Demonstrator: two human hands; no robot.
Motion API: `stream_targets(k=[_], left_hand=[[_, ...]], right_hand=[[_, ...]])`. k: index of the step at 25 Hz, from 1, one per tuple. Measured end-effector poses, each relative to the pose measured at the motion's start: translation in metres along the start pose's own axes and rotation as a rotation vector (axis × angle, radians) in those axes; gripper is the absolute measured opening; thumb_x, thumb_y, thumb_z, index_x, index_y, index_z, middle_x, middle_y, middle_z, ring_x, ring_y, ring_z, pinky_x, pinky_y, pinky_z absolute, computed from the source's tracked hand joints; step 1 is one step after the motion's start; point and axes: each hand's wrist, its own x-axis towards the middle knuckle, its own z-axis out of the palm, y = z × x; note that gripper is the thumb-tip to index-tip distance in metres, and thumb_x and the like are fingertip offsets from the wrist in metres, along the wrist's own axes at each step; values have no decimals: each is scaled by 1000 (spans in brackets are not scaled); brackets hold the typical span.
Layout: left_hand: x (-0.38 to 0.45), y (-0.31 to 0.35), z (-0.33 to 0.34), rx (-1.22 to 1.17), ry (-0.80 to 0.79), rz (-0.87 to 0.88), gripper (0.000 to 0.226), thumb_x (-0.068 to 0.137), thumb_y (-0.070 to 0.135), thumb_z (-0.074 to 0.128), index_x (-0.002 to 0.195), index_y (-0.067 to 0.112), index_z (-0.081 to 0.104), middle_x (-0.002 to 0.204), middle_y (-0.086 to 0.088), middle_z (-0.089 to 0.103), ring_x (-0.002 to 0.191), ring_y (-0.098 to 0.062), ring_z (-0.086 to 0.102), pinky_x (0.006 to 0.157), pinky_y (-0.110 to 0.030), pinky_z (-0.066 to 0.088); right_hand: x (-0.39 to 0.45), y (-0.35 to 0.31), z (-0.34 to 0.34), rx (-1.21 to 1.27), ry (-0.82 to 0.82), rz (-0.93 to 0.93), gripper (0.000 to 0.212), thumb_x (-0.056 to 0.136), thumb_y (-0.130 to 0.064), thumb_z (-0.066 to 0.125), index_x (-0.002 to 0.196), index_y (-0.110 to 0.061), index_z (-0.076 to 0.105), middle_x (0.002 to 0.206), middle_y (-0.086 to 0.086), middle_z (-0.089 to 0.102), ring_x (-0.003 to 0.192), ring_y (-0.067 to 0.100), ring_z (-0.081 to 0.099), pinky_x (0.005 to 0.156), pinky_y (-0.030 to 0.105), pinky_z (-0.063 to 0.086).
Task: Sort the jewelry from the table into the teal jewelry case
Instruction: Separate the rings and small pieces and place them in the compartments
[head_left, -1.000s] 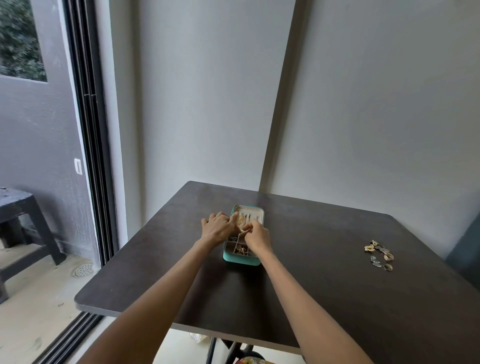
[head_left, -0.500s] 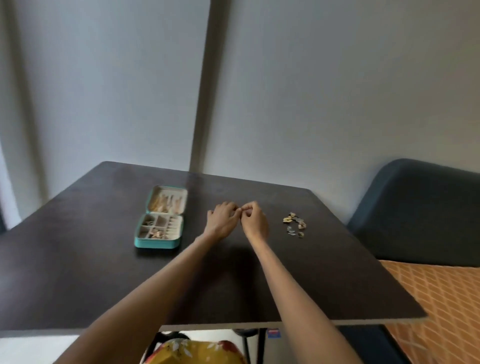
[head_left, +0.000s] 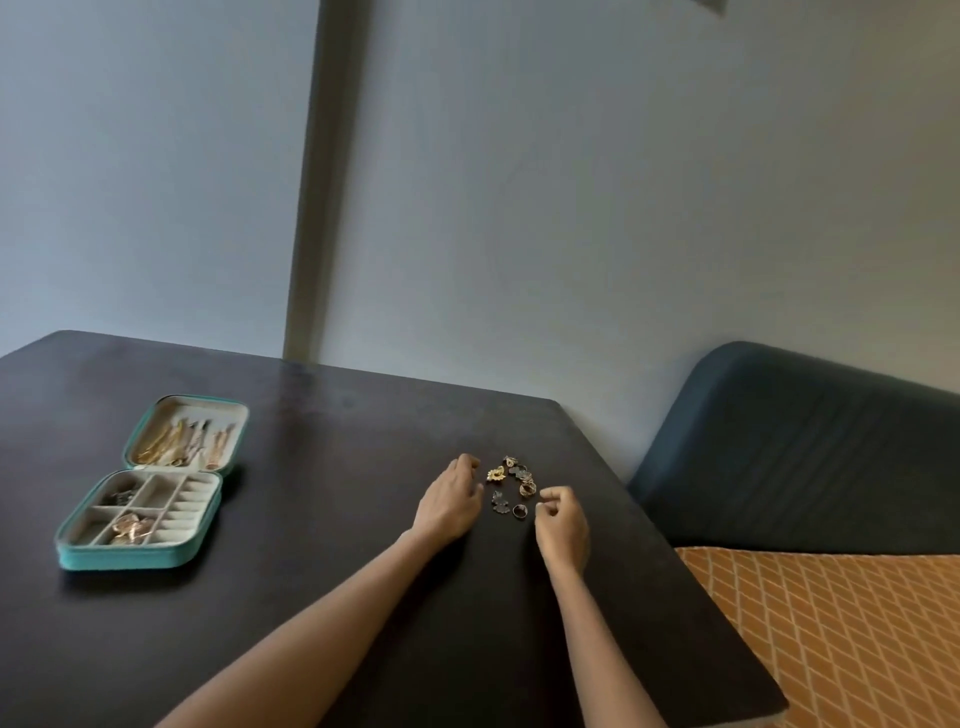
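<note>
A small pile of loose jewelry (head_left: 511, 486), gold and dark pieces, lies on the dark table (head_left: 322, 519) near its right edge. My left hand (head_left: 451, 503) rests just left of the pile, fingers curled, holding nothing I can see. My right hand (head_left: 561, 524) is just right of the pile with fingers curled loosely, apart from the pieces. The teal jewelry case (head_left: 150, 486) lies open at the left, far from both hands. Its lid holds gold chains, and its tray compartments hold a few pieces.
The table's right edge (head_left: 691, 582) drops off close to my right hand. Beyond it stand a dark blue sofa back (head_left: 800, 447) and an orange patterned cushion (head_left: 841, 634). A plain wall rises behind the table.
Both hands left the case and travelled right across the table to the loose pile. They were together half a second ago and now sit apart on either side of it. The view swung right.
</note>
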Motion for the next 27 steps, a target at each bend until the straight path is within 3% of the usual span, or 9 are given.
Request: stream_targets(k=[5,10,12,15,19,22,27], left_hand=[[38,4,3,212,-48,47,34,94,28,50,127,20,51,128,-6,48,121,-25,47,95,-37,42],[65,15,17,206,-88,-3,37,91,37,54,124,21,54,127,-3,53,119,-22,51,89,-36,44],[70,17,19,179,-97,-16,31,85,36,63,113,21,61,118,2,62,113,-19,56,84,-33,45],[70,15,18,36,-92,-73,15,77,22,69,91,23,73,98,4,72,97,-15,64,76,-28,50],[66,5,13,-152,-39,-103,12,78,15,69,88,19,75,84,1,72,79,-11,64,71,-22,47],[61,1,4,-472,-75,-133,9,80,6,69,79,14,70,72,-3,67,62,-10,59,71,-24,51],[57,0,-5,-814,-319,-106,8,85,6,66,87,13,68,80,-2,67,72,-11,61,69,-22,50]], right_hand=[[15,-2,12,-68,-21,-29,14,91,-18,52,100,-25,61,106,-4,65,101,19,60,81,32,49],[17,2,14,-87,13,-47,15,92,-18,51,102,-24,60,106,-5,65,100,17,59,75,28,46],[17,2,14,-93,23,-49,14,92,-19,50,101,-24,60,107,-5,64,100,17,59,74,28,45],[18,2,14,-96,29,-37,15,92,-19,49,101,-25,60,107,-5,64,101,18,60,76,30,46],[15,2,12,-63,30,-52,13,92,-20,51,100,-24,60,105,-7,64,98,16,60,69,26,43],[13,0,11,42,33,-119,9,91,-20,55,95,-26,60,98,-9,63,93,14,61,66,26,42],[13,0,14,247,-54,-298,17,85,-26,65,102,-30,67,92,-14,64,91,9,60,75,29,53]])
